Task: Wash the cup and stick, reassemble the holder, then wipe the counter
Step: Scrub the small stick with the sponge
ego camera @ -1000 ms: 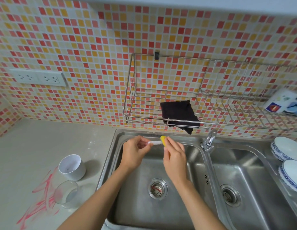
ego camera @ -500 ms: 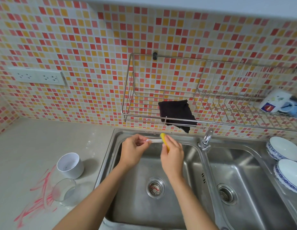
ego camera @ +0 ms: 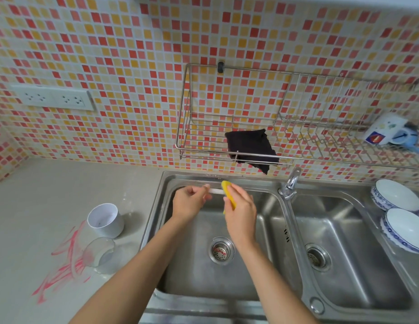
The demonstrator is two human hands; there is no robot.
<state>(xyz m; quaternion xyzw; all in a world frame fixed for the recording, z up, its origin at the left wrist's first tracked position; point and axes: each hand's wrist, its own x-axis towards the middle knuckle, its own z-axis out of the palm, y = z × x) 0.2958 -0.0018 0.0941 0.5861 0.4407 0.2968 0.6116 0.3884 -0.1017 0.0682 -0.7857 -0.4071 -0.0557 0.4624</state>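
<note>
Over the left sink basin (ego camera: 262, 272), a white stick (ego camera: 215, 191) is pinched by the left hand (ego camera: 189, 203); a yellow sponge (ego camera: 228, 192) is gripped in the right hand (ego camera: 241, 212). A white cup (ego camera: 105, 220) and a tipped clear glass (ego camera: 102, 254) are seen on the grey surface (ego camera: 51, 202) beside red scribbles (ego camera: 61, 265).

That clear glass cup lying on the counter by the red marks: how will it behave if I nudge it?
The glass cup lies on its side, so it would probably roll. It looks thin and clear, likely fragile. It may be wet and slippery.
</note>
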